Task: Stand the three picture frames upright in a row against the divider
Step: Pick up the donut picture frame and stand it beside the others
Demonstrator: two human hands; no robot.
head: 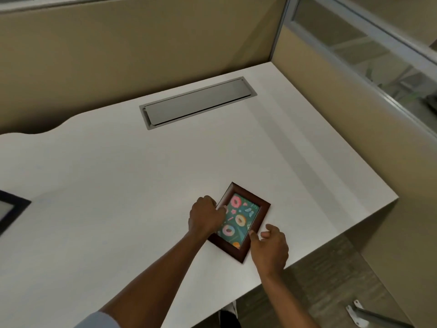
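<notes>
Dark frame — cut off left

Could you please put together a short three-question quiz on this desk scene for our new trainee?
1. True or false: the brown frame with the doughnut picture already stands upright against the divider.
2. Which hand rests on the frame's left edge: A) left hand B) right hand?
3. What lies at the desk's far left edge, cut off by the view?

Key:
1. False; it lies flat on the white desk, near the front edge.
2. A; the right hand is at the frame's right edge, near its lower corner.
3. A second, dark frame, also lying flat.
</notes>
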